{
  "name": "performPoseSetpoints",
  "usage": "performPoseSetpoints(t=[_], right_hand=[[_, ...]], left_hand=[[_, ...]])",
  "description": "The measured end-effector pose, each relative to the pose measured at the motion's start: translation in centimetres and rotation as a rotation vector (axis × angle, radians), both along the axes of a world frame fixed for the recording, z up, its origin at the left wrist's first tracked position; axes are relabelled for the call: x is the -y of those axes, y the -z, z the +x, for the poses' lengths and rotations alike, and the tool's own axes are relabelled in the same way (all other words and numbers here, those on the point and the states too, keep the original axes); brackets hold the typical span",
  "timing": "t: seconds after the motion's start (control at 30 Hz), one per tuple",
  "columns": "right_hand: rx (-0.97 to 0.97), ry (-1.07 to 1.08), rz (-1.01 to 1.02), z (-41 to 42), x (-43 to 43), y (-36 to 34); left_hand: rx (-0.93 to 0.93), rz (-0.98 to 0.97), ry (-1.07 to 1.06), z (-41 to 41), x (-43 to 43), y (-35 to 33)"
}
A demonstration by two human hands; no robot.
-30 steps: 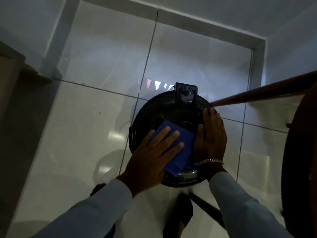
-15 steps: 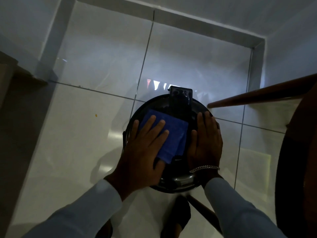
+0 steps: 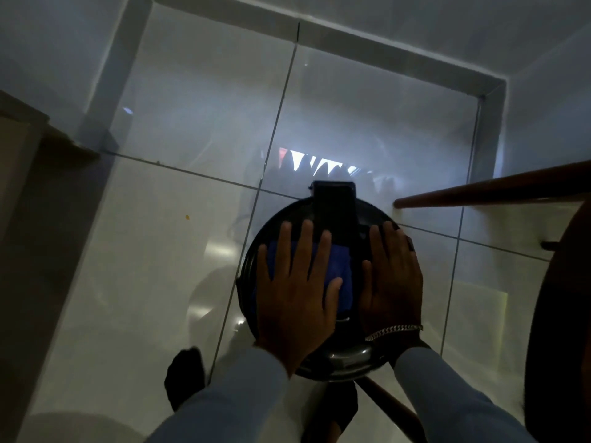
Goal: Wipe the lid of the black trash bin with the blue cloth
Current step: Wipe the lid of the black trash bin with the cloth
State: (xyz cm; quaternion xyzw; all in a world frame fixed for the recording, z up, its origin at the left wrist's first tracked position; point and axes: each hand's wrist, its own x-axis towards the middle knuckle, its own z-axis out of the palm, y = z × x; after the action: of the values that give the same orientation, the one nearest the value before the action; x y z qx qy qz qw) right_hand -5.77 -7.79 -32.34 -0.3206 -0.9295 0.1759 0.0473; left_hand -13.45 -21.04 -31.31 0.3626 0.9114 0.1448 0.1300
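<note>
The black trash bin's round lid (image 3: 343,359) stands on the tiled floor just below me, with a black hinge block (image 3: 334,203) at its far edge. The blue cloth (image 3: 340,262) lies on the left half of the lid. My left hand (image 3: 297,292) is pressed flat on it with fingers spread and covers most of it. My right hand (image 3: 391,279), with a chain bracelet at the wrist, lies flat on the right side of the lid beside the cloth. It does not touch the cloth.
A brown wooden rail (image 3: 479,191) juts in from the right, close to the lid's far right edge. Dark round furniture (image 3: 556,314) fills the right border. My dark shoes (image 3: 184,382) stand near the bin. A wooden cabinet edge (image 3: 19,148) is at left, and walls close the far corner.
My left hand has slid the blue cloth from the lid's middle toward its left and far side, turning from angled to straight. My right hand stayed on the right side.
</note>
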Motion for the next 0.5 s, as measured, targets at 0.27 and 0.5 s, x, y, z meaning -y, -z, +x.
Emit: performPoseSetpoints(t=[0.27, 0.5], right_hand=[[0.007, 0.042, -0.022, -0.4, 0.1, 0.0], [0.033, 0.076, 0.004, -0.3, 0.0, 0.6]], left_hand=[[0.003, -0.001, 0.152, -2.9, 0.5, 0.1], [0.051, -0.027, -0.205, -2.3, -1.6, -0.7]])
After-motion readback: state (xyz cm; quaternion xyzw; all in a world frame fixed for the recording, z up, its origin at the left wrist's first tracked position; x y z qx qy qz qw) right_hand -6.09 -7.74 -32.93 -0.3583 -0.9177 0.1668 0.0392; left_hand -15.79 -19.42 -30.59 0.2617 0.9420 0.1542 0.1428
